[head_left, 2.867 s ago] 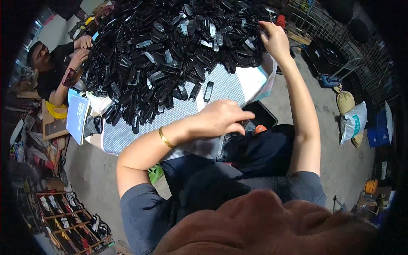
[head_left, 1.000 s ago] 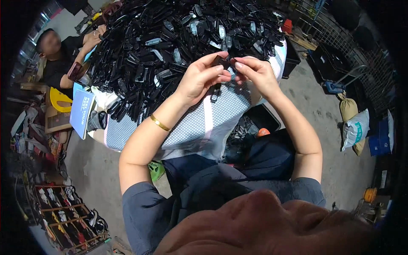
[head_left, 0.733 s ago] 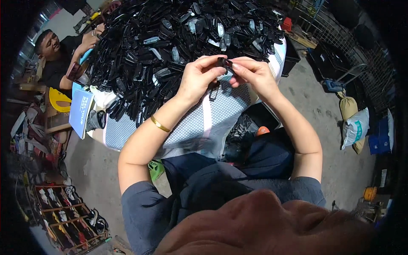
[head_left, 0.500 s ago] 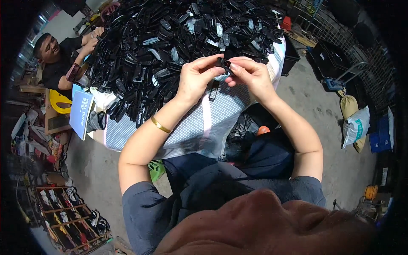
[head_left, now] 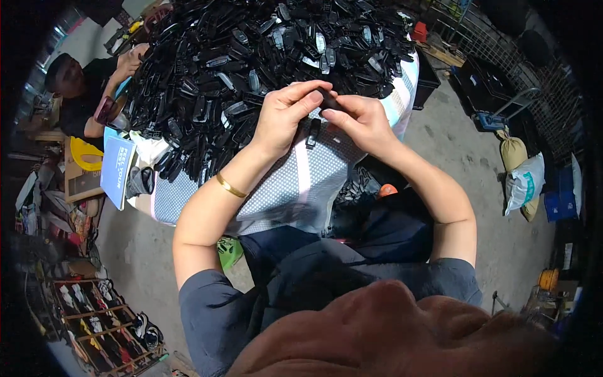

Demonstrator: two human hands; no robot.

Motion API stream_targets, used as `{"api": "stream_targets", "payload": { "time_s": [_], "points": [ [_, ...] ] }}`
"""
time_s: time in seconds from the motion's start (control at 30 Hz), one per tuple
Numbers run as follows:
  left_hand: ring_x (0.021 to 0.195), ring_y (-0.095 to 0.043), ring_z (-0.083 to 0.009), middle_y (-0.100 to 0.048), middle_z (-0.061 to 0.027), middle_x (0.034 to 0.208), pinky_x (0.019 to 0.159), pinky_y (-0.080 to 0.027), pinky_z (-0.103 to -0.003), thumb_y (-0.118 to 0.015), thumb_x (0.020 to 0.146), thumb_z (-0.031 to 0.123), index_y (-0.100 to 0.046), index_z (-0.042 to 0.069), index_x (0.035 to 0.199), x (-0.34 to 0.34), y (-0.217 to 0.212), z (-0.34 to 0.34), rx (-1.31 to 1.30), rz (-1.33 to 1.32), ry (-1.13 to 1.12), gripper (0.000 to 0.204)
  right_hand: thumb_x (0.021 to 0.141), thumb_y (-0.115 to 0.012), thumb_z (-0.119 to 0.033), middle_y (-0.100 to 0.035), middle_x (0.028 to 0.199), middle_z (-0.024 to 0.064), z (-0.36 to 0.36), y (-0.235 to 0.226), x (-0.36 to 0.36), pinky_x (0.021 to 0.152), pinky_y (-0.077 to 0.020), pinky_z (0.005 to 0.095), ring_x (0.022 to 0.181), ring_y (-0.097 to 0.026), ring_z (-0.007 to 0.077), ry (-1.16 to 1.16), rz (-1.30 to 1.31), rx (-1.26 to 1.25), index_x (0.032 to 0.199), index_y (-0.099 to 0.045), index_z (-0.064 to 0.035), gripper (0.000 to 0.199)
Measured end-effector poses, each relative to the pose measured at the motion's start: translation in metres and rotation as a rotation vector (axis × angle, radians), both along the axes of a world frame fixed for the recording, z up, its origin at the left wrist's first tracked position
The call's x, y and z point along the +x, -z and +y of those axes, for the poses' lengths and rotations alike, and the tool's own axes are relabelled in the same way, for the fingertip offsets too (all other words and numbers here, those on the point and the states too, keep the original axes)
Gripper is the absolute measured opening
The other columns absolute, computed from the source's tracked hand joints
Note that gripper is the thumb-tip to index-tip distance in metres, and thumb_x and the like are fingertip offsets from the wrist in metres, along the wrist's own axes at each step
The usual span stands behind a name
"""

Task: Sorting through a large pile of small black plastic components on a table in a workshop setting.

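Observation:
My left hand (head_left: 279, 120) and my right hand (head_left: 366, 125) meet over the near edge of the heap. Between them they pinch one small black plastic piece (head_left: 328, 100), thumbs on the near side; the fingers cover much of it, so its exact kind does not show. Just below my hands, a single oblong black plastic piece (head_left: 313, 133) lies on the patterned cloth (head_left: 276, 191). Beyond rises a large heap of similar black plastic pieces (head_left: 207, 81), some with shiny or greyish faces.
At the left, a co-worker's hand (head_left: 130, 63) is at the heap's edge. A blue box (head_left: 118, 171) stands at the table's left corner. More small dark pieces (head_left: 361, 188) lie below the right table edge. Sacks (head_left: 524, 182) and a black crate (head_left: 487, 88) stand right.
My hands have drawn closer around the black plastic piece, and my right thumb now lies along it. My left forearm has shifted slightly left. The co-worker's head has turned downward.

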State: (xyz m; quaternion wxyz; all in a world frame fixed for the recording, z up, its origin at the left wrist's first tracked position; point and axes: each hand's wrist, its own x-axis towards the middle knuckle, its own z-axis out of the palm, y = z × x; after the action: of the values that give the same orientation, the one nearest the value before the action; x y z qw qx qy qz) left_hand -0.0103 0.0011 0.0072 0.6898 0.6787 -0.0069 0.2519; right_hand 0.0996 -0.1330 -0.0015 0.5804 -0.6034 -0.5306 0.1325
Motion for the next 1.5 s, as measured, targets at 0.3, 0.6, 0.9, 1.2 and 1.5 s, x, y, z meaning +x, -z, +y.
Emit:
{"api": "stream_targets", "payload": {
  "time_s": [0.3,0.6,0.9,1.2,1.5],
  "points": [
    [0.083,-0.059,-0.011,-0.065,-0.0076,0.091,0.077,-0.047,-0.025,-0.057,0.085,0.011,-0.058,-0.002,0.109,-0.001,0.005,-0.018,0.31,0.315,0.116,0.027,0.076,-0.066,-0.014,-0.064,0.076,0.0078,-0.028,-0.029,0.07,0.061,-0.0473,0.0267,0.067,-0.059,0.0113,-0.142,-0.348,-0.507,0.09,-0.065,-0.0005,0.02],
    [0.082,-0.059,-0.0327,-0.062,-0.0175,0.084,0.073,-0.047,-0.038,-0.065,0.075,0.026,-0.064,0.0,0.089,0.017,0.012,-0.036,0.869,0.156,0.102,0.029,0.066,-0.072,-0.012,-0.055,0.083,0.0088,-0.036,-0.001,0.109,0.062,-0.0461,0.0323,0.07,-0.058,0.0228,0.298,-0.8,-0.265,0.101,-0.064,-0.0082,0.036],
    [0.074,-0.057,-0.0092,-0.059,-0.0103,0.104,0.068,-0.048,-0.023,-0.069,0.073,0.011,-0.05,-0.004,0.118,0.03,0.003,-0.01,0.404,0.327,-0.124,0.051,0.069,-0.069,-0.019,-0.063,0.077,0.007,-0.036,-0.005,0.102,0.062,-0.0484,0.0309,0.066,-0.061,0.0227,0.285,-0.61,-0.3,0.086,-0.067,-0.0034,0.023],
    [0.064,-0.054,-0.006,-0.061,-0.0042,0.087,0.057,-0.046,-0.016,-0.054,0.086,0.006,-0.057,0.0,0.105,-0.01,-0.004,0.007,-0.261,0.092,0.02,0.02,0.077,-0.065,-0.008,-0.058,0.093,0.0,0.008,0.004,0.034,0.056,-0.0441,0.0203,0.067,-0.052,0.004,-0.223,0.046,-0.233,0.108,-0.055,-0.0012,0.033],
    [0.052,-0.04,-0.0006,-0.045,0.0069,0.07,0.049,-0.042,-0.015,-0.043,0.093,0.019,-0.056,0.012,0.116,-0.011,0.001,0.009,0.436,0.139,-0.269,0.027,0.069,-0.055,-0.011,-0.056,0.078,0.0039,0.015,0.035,0.018,0.067,-0.0481,0.0322,0.083,-0.051,0.0221,-0.087,-1.088,0.049,0.083,-0.062,-0.0083,0.016]
  ]
}}
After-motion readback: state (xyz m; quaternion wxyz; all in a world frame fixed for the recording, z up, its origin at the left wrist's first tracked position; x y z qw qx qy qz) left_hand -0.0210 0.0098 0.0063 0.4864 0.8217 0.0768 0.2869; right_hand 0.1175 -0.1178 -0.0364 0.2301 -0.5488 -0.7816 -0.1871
